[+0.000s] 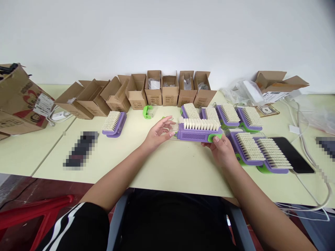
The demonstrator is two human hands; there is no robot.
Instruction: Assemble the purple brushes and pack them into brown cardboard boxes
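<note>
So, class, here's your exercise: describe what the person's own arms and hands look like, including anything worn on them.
The left hand and right hand are bare, without gloves, and no watch or bracelet shows at either wrist. Both forearms are bare too. The left arm ends in a black sleeve with white stripes; no sleeve shows on the right arm.
</note>
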